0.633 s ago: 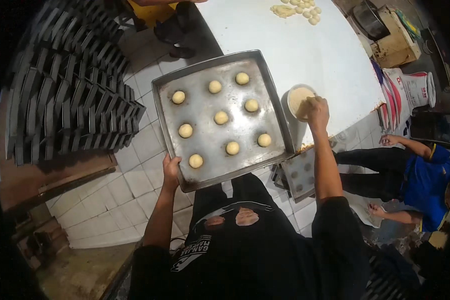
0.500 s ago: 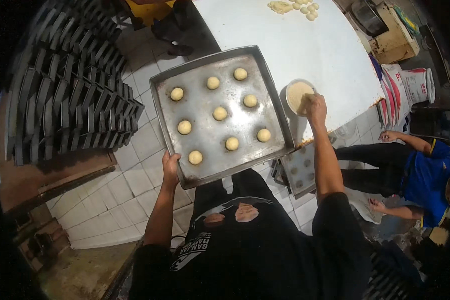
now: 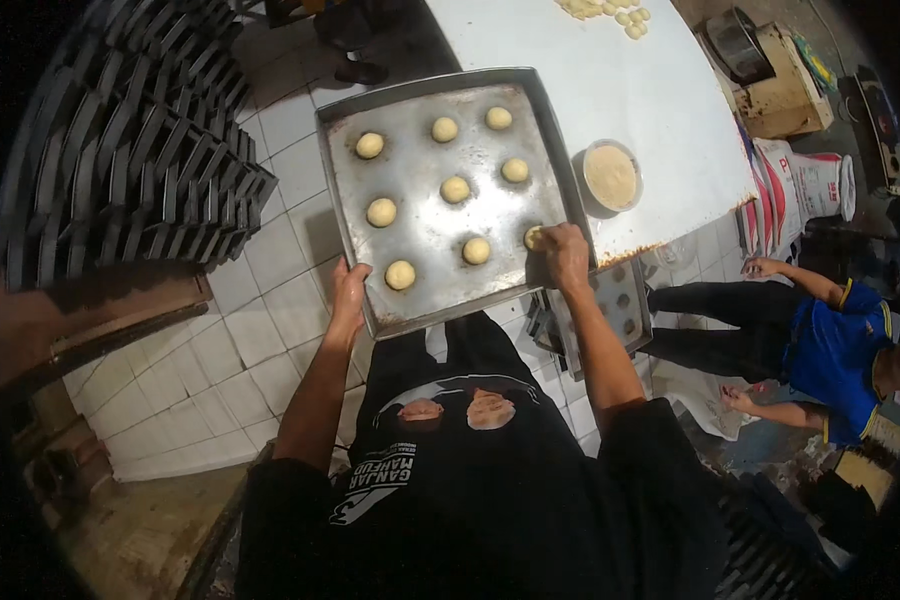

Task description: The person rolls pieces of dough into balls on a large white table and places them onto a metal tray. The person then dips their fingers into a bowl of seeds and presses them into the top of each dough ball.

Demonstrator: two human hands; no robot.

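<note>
Head view: your right hand (image 3: pixel 564 255) meets a dough ball (image 3: pixel 533 238)

Your tray's (image 3: pixel 420 215) right wall overlaps the edge of the white table (image 3: pixel 675 115) in this view. On the other side, tiled floor (image 3: pixel 265 310) separates it from tall stacks of dark pans (image 3: pixel 130 150). A tub (image 3: pixel 619 208) of tan crumbs stands on the table, just past the right wall.

Half a second ago your right hand was at the tub; now it has crossed into the tray. Your left hand (image 3: pixel 348 290) stays clamped on the left wall, by the near corner.

The dough ball sits in the tray's near right part, half covered by your right fingers; whether they pinch or merely touch it, I cannot tell.
</note>
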